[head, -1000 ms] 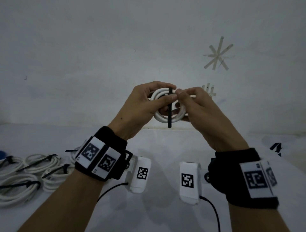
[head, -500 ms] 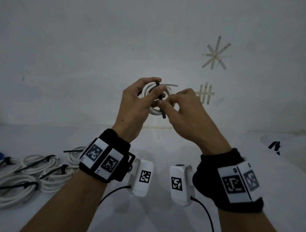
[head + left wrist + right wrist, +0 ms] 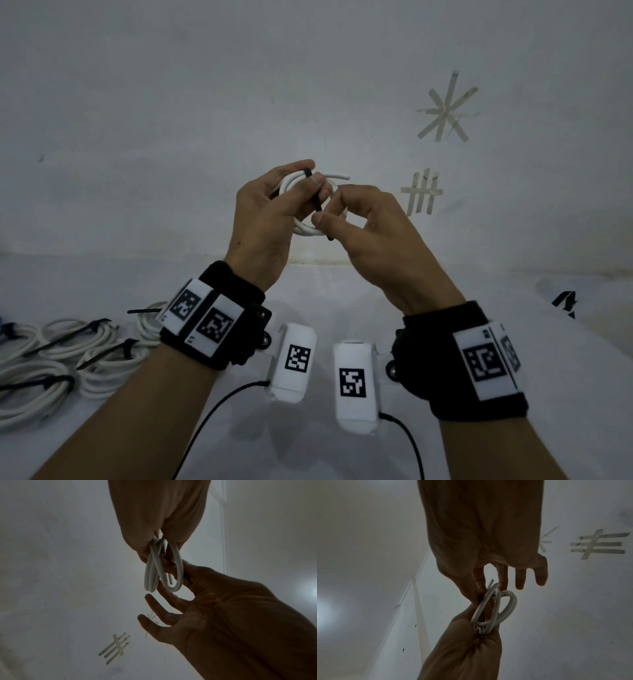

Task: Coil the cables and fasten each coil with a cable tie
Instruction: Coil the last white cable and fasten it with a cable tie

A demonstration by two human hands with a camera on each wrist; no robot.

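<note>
A small white cable coil [image 3: 303, 230] is held up in front of the wall, and my left hand [image 3: 308, 181] grips its left side between thumb and fingers. A black cable tie [image 3: 317, 200] runs slanted across the front of the coil. The thumb and index finger of my right hand [image 3: 325, 221] pinch the tie's lower end; the other fingers are spread loosely. In the left wrist view the coil [image 3: 162, 568] hangs below my left hand, with the right hand [image 3: 187, 574] reaching in from the lower right. In the right wrist view the coil [image 3: 496, 608] sits between both hands.
Several white coils [image 3: 51, 359] fastened with black ties lie on the white table [image 3: 342, 298] at the left. Loose black ties [image 3: 565, 301] lie at the far right. Tape marks [image 3: 445, 109] are stuck on the wall behind.
The coil and both hands have shifted a little left and up. My right hand has dropped from the tie's upper end to pinch its lower end, and the tie now slants.
</note>
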